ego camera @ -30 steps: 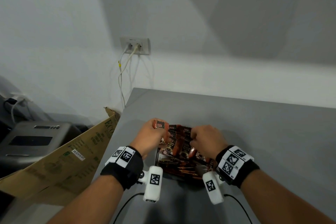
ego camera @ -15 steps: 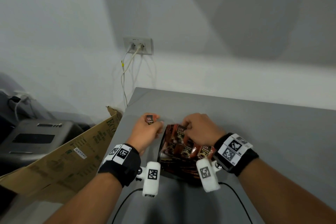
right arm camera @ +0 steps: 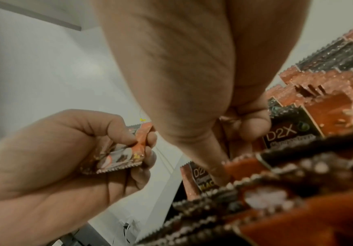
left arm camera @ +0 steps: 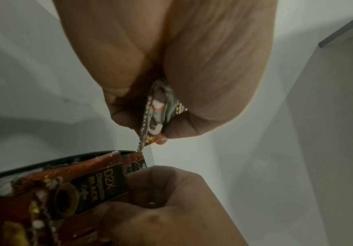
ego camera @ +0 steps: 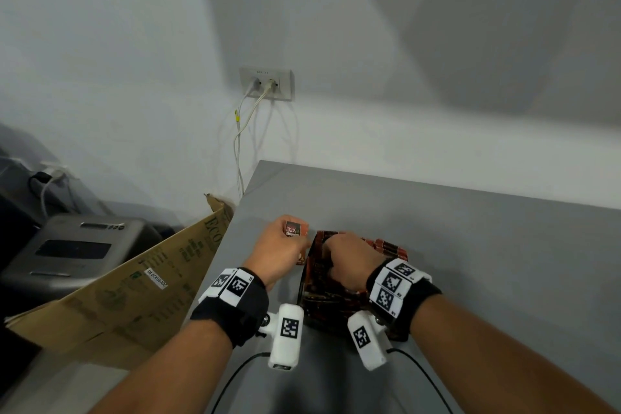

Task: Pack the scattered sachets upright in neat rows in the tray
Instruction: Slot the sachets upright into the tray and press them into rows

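Sachets stand packed in the black tray on the near table in the head view, the right hand curled among them, while both wrist views show the left hand pinching a light, crinkly, likely slippery sachet by its edges.

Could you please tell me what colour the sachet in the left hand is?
Orange-red foil sachet with a black D2X label panel, clearest in the head view.

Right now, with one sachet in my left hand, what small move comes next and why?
Probably bring the sachet across to the tray and slide it upright into the row. The left hand pinches it just beside the tray, while the right hand fingers press among the packed sachets, seemingly holding a slot.
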### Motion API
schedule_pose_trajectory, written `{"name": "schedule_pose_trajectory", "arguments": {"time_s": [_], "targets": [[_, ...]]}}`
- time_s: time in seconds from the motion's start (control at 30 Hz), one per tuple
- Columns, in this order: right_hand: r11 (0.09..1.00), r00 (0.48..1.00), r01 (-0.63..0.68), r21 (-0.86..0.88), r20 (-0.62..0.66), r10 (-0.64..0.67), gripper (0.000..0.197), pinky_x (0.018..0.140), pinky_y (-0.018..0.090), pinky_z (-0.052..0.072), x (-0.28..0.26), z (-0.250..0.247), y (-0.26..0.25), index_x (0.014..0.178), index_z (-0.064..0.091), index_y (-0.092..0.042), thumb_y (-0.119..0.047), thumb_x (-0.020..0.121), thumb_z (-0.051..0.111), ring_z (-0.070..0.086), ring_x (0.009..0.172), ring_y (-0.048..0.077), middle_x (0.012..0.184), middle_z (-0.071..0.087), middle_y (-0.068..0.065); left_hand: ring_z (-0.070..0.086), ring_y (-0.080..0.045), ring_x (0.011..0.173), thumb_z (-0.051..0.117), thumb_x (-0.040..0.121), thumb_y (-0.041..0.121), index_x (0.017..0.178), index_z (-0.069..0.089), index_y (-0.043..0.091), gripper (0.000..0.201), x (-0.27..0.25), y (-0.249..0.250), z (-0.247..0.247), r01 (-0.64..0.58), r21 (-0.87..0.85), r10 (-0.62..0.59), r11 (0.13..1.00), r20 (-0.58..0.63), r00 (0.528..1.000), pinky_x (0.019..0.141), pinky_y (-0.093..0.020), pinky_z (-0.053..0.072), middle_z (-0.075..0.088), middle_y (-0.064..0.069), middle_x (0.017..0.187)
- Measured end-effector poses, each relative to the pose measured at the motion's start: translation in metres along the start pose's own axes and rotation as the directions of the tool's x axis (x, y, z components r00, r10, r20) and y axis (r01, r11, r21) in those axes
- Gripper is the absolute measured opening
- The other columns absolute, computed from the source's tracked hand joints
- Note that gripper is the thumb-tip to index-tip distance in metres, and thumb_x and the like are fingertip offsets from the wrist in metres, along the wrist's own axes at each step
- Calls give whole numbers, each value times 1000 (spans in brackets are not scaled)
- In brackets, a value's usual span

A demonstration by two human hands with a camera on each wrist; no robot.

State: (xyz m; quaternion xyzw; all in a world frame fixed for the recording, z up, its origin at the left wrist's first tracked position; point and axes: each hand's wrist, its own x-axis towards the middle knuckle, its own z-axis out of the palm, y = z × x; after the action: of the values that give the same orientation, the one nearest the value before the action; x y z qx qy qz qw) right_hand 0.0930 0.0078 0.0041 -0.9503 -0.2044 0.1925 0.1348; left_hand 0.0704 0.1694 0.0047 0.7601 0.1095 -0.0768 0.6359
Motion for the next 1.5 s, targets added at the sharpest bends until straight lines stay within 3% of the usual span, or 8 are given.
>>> {"name": "schedule_pose_trajectory", "arguments": {"time_s": [0.2,0.3,0.4,0.67,0.87,1.07,1.33,1.5], "targets": [[985,992,-55,166,-106,73,27,76,24,52,-12,-18,20,114,69,-17,-13,87,67,64,94,16,108,69,1,65,-14,70,75,80,-4,108,56,20,42,-2,-3,-2,-56,12,56,998,36,998,65,-32,55,71,-1,82],[929,983,-26,368,-157,90,31,71,14,47,-23,-37,25,118,66,-25,-25,88,70,63,91,5,110,67,-7,63,-23,73,64,85,-4,102,59,17,27,0,4,5,-87,1,87,996,89,992,64,-37,51,69,-11,87],[871,980,39,490,-188,62,29,71,20,53,-36,-51,20,117,66,-30,-29,88,71,67,82,4,104,70,-12,61,-26,67,62,89,-8,99,60,11,22,1,16,20,-134,-7,133,991,175,976,62,-34,51,68,-12,79],[920,927,-71,384,-316,204,19,59,7,41,-62,-51,53,85,65,-32,-15,88,73,61,73,-4,82,66,-15,71,-26,87,73,83,13,95,65,19,16,6,14,29,-140,142,120,980,141,983,89,-54,56,75,-6,89],[969,972,-117,218,-176,157,17,70,25,55,-58,-9,51,85,67,-30,-14,89,68,66,75,9,86,67,-10,71,-30,86,67,90,8,98,65,18,13,-2,11,24,-131,293,80,947,179,981,78,-44,57,76,-4,93],[993,984,-94,77,-142,105,10,75,29,54,-51,9,43,90,70,-24,-15,88,65,65,84,14,91,68,-6,68,-11,77,62,91,7,103,64,21,18,-12,11,18,-178,409,59,895,287,956,61,-20,53,74,1,97],[924,925,-220,313,-233,299,7,62,14,42,-82,-13,71,89,66,-28,-27,89,73,62,75,0,91,66,-9,68,-10,91,56,88,2,105,63,27,31,-22,3,14,-190,458,9,869,369,929,75,-22,57,71,9,98],[870,877,-362,334,-193,439,31,57,21,37,-115,-1,80,80,50,-26,-35,78,80,53,68,7,79,59,-6,63,-4,97,54,88,1,106,64,29,35,-24,3,25,-251,477,11,842,450,893,84,-18,53,67,11,105]]}}
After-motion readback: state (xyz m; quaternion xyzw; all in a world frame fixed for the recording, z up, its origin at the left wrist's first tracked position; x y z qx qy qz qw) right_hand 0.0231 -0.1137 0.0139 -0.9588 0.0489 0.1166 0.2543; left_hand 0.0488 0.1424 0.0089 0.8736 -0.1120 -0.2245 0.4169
